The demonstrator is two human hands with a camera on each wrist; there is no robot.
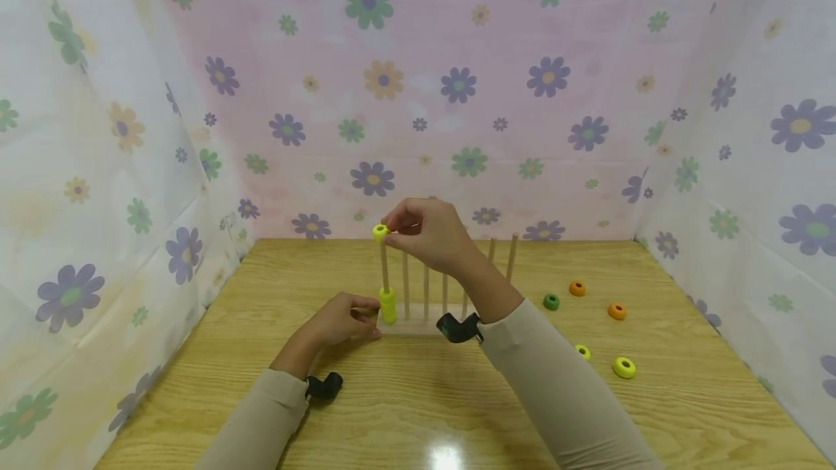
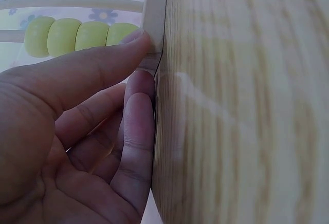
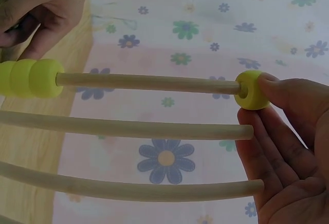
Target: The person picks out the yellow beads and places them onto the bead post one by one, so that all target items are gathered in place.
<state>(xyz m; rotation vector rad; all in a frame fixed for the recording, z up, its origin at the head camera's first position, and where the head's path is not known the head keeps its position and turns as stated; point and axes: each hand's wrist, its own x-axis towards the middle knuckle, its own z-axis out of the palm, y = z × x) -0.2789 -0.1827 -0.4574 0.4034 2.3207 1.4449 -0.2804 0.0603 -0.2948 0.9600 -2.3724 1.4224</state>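
My right hand point(image 1: 427, 234) pinches a yellow ring bead point(image 1: 381, 231) between thumb and fingers. In the right wrist view the bead point(image 3: 252, 91) sits at the tip of the end peg point(image 3: 149, 82), which reaches into its hole. Lower on that peg, several yellow beads point(image 1: 387, 306) are stacked against the wooden base point(image 1: 410, 328). At the base's left end, my left hand point(image 1: 339, 319) grips it. The left wrist view shows the thumb on the base point(image 2: 156, 13) beside the lowest bead, with the fingers bent against its end.
More upright pegs point(image 1: 512, 256) stand in a row to the right. Loose beads lie on the wooden table point(image 1: 366, 412) at right: a green one point(image 1: 551, 302), orange ones point(image 1: 617, 311) and yellow ones point(image 1: 624, 368). Flowered cloth point(image 1: 418, 104) hangs behind and at both sides.
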